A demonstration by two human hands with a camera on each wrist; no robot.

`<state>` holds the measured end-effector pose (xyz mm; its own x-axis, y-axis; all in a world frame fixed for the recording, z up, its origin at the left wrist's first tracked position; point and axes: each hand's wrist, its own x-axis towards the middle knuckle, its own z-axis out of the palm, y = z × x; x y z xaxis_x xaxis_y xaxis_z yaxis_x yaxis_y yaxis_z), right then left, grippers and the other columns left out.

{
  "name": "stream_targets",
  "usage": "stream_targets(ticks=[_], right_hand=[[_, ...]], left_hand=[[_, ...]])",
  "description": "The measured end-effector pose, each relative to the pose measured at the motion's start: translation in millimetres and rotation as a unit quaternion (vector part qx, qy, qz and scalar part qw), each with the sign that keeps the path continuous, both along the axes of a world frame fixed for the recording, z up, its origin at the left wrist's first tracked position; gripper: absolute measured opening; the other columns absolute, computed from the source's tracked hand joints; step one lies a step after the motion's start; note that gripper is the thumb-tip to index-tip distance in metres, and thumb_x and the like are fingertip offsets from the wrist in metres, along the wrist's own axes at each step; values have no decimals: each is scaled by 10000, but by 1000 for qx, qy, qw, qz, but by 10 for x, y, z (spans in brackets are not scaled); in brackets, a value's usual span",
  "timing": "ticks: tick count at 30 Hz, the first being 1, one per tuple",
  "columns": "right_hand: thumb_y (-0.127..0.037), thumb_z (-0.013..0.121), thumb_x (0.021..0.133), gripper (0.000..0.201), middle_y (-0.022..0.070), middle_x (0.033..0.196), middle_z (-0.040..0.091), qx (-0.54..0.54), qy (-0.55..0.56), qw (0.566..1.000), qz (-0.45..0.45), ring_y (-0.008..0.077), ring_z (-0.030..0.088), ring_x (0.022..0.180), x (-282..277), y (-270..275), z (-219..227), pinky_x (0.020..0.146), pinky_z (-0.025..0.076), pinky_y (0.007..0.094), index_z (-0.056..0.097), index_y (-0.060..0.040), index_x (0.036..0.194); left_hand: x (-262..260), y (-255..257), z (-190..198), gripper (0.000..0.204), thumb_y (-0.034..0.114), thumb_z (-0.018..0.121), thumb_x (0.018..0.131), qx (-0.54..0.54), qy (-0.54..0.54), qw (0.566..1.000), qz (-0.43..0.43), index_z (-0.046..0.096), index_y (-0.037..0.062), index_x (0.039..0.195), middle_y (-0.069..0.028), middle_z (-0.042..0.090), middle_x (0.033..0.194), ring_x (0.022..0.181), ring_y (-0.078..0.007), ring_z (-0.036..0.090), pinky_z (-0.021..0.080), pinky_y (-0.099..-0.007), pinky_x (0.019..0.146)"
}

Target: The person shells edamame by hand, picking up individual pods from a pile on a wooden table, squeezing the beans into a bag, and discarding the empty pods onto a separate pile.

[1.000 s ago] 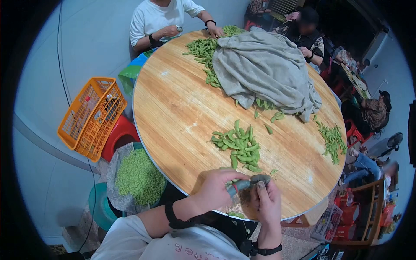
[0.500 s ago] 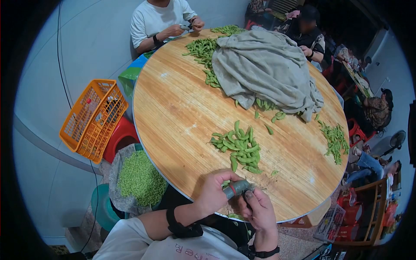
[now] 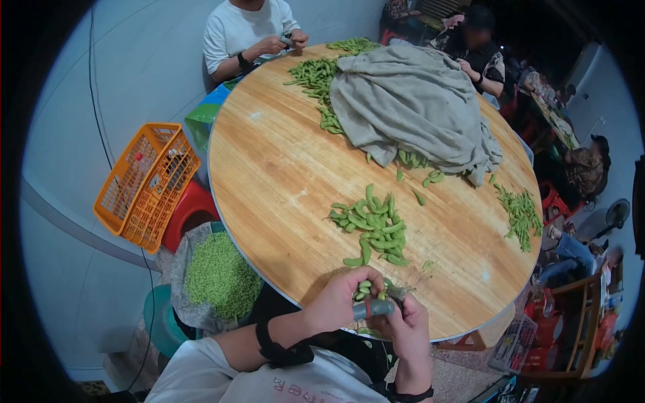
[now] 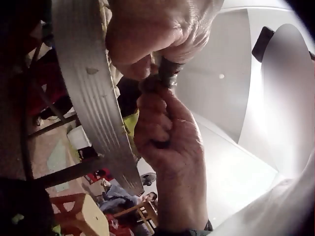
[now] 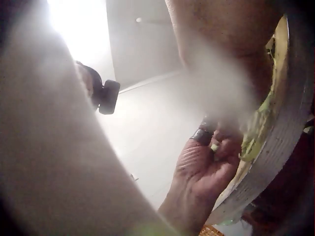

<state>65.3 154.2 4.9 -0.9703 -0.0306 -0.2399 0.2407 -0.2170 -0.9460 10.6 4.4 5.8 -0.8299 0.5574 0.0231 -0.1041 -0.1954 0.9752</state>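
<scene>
My left hand [image 3: 334, 300] is raised over the table's near edge, fingers curled around several shelled edamame beans [image 3: 363, 289]. Its thumb wears a grey sleeve [image 3: 373, 309] with a red band, also visible in the right wrist view as a dark thumb cover [image 5: 201, 135]. Close against it, my right hand [image 3: 411, 328] has its fingers bent and pinches a yellow-green edamame pod [image 3: 383, 294], mostly hidden by the fingers. The left wrist view shows the right hand's curled fingers [image 4: 153, 118] meeting the left thumb. Just beyond both hands lies a loose pile of edamame pods [image 3: 376, 225].
The round wooden table [image 3: 269, 188] bears a grey cloth [image 3: 410, 101] over a mound, with more pods [image 3: 316, 77] beside it. Thin green pieces [image 3: 521, 218] lie at the right. Left of the table are a bucket of shelled beans [image 3: 222, 275] and an orange basket [image 3: 144, 188]. Other people sit around.
My hands have turned and shifted, and beans now show in the left palm. One pod has moved to the pile's near left. The person opposite has brought both hands together.
</scene>
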Motion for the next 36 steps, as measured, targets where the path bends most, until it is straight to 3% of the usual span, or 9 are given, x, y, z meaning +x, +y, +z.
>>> stream_targets(ticks=[2,6,11,15,20,22,25,31,36], right_hand=[[-114,499,906,115,-27,599,479,121,55,991,-29,30,381,467,5,-14,-1,422,282,179,549,-13,930],[-141,504,907,151,-47,585,466,-12,-52,998,-43,24,384,484,-33,-68,108,438,284,174,531,-52,788],[-153,520,904,147,-51,626,501,130,15,988,-81,33,429,548,-110,181,93,480,344,199,572,-37,829],[-122,610,822,162,78,645,585,380,154,906,-109,185,565,566,-159,143,56,540,443,296,588,-14,941],[-120,680,733,253,187,671,586,608,143,779,-53,355,586,609,-161,17,-14,551,471,395,588,-25,948],[-88,664,747,215,158,649,594,604,159,779,-57,278,605,579,-156,30,-28,544,474,352,584,-6,929],[-27,618,787,119,21,737,610,208,45,974,-81,74,540,624,-152,49,66,570,451,226,573,25,884],[-99,572,848,112,-19,688,534,-18,-76,997,-15,36,438,548,-64,146,171,487,353,185,544,-16,919],[-208,447,929,195,-29,614,443,-49,-56,997,-12,39,356,511,-49,46,188,448,269,190,502,-22,942]], left_hand=[[20,3,-7,116,68,635,800,-47,58,996,53,571,27,887,-17,551,855,822,-95,528,422,-235,724],[42,-35,27,136,-15,569,798,-173,228,948,138,585,34,924,-62,608,854,809,-119,568,455,-256,725],[49,-172,-40,241,-94,464,799,10,-99,992,81,606,36,943,18,581,813,636,-54,475,400,-193,576],[82,-345,-23,250,-1,563,767,-227,120,948,-187,654,73,988,-76,657,882,725,-141,603,454,-241,663],[103,-301,50,291,58,627,756,-182,164,966,-81,637,84,1046,-111,642,810,755,-221,627,475,-270,695],[104,-247,99,314,61,638,753,-177,211,961,-9,628,84,1066,-109,633,799,744,-228,623,483,-278,688],[131,-126,91,344,39,649,737,-223,290,930,39,612,74,1078,-99,614,796,727,-220,620,495,-286,661],[68,-51,8,261,-16,641,716,-175,314,930,72,611,33,971,-108,605,851,792,-230,612,495,-283,653],[-44,-82,-77,89,-12,622,765,-34,37,996,77,595,-12,850,-72,596,848,823,-140,568,447,-270,747]])
